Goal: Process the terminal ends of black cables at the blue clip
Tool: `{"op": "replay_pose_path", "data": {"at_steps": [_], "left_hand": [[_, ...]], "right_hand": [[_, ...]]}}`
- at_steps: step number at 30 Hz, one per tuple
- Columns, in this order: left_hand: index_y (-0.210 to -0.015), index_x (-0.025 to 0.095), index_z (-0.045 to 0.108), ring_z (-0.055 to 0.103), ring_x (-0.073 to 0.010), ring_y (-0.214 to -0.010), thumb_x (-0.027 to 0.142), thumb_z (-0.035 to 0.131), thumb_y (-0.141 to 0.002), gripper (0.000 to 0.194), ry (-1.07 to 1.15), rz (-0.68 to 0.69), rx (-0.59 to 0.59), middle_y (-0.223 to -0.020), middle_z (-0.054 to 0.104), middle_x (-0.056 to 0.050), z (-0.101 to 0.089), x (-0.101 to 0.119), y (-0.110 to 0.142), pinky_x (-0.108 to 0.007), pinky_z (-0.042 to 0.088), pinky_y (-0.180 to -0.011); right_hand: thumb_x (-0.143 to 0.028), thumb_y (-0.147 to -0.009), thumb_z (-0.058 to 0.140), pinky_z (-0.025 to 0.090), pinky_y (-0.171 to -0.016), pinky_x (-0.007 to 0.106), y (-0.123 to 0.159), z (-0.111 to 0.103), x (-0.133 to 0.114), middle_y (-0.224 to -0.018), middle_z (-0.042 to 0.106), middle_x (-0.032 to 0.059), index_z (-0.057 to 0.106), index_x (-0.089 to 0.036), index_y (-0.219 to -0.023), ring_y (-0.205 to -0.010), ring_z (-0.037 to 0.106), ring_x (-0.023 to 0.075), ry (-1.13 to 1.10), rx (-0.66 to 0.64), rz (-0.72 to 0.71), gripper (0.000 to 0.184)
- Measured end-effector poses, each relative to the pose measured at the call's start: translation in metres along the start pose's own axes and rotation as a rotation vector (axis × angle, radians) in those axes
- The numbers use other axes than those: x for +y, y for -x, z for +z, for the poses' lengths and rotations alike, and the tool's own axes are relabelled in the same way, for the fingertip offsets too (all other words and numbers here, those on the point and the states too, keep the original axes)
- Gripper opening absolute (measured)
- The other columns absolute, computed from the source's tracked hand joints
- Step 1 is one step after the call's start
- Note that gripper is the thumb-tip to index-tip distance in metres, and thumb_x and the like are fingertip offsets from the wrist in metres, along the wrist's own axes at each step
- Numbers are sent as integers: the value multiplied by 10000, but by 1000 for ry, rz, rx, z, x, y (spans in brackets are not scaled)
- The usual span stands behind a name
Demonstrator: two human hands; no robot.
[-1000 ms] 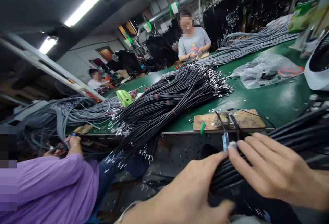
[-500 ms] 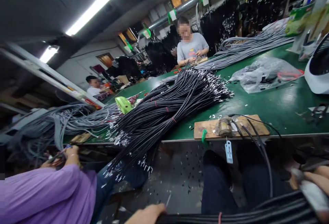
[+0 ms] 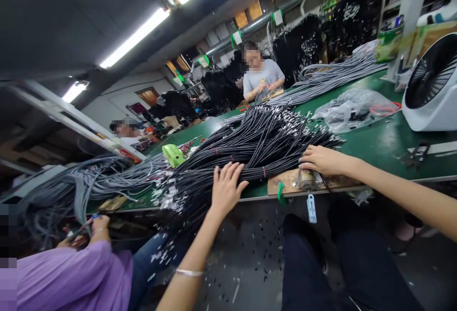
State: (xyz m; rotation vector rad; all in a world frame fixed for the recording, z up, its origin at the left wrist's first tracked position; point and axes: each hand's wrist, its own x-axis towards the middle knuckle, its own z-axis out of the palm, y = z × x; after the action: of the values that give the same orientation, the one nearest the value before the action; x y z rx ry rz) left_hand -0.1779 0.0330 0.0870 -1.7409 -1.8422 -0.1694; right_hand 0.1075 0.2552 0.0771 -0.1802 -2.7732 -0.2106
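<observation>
On the green table (image 3: 378, 140) we see the black cables (image 3: 246, 144), heaped. Our left hand (image 3: 226, 187) lies upon them, fingers spread; our right hand (image 3: 323, 160) bends at their near side, but whether it grips we cannot tell.

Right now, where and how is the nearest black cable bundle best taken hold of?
Probably around its red tie, between the left hand and right hand, from above on the near side: the black cable bundle lies lengthwise near the front of the table, gathered there, while its strands fan out leftward.
</observation>
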Motion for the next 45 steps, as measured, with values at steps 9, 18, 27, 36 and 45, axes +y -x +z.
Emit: {"op": "replay_pose_path", "data": {"at_steps": [9, 18, 27, 36, 45], "left_hand": [[-1088, 173, 663, 581, -284, -1038, 465, 626, -847, 380, 346, 13, -59, -1042, 705, -120, 49, 90, -67, -400, 427, -898], [-799, 170, 594, 643, -227, -670, 326, 463, -948, 253, 631, -361, 128, -703, 657, -91, 71, 111, -90, -307, 434, -666], [-669, 176, 484, 420, -83, -422, 635, 481, -862, 498, 1191, -450, 245, -479, 437, 59, 55, 89, -99, -201, 362, -447], [-723, 176, 506, 373, -44, -374, 670, 553, -807, 503, 1624, -335, 655, -506, 424, 80, -41, 92, -119, -170, 341, -394], [-419, 243, 462, 219, -93, -245, 563, 586, -779, 497, 1438, -22, 252, -252, 254, 61, -84, 61, 90, -248, 238, -325]], "right_hand": [[-233, -959, 484, 414, -737, 293, 6, -1, -22, -842, 720, 87, 720, -137, -862, -817, 654, 210, -186, -23, 237, 272], [-182, -926, 531, 429, -769, 327, -2, 5, -50, -879, 685, 85, 685, -148, -887, -864, 625, 217, -72, 72, 202, 163], [-408, -890, 616, 535, -731, 334, -67, 25, -56, -1026, 644, 168, 606, -82, -1066, -948, 661, 275, 13, -91, 130, 371], [-437, -931, 535, 539, -702, 326, -100, 43, -62, -959, 709, 194, 654, -74, -981, -904, 714, 295, 15, -231, 87, 385], [-419, -928, 560, 532, -745, 346, -120, 50, -44, -985, 743, 165, 691, -110, -932, -988, 699, 291, -23, -264, 87, 336]]}}
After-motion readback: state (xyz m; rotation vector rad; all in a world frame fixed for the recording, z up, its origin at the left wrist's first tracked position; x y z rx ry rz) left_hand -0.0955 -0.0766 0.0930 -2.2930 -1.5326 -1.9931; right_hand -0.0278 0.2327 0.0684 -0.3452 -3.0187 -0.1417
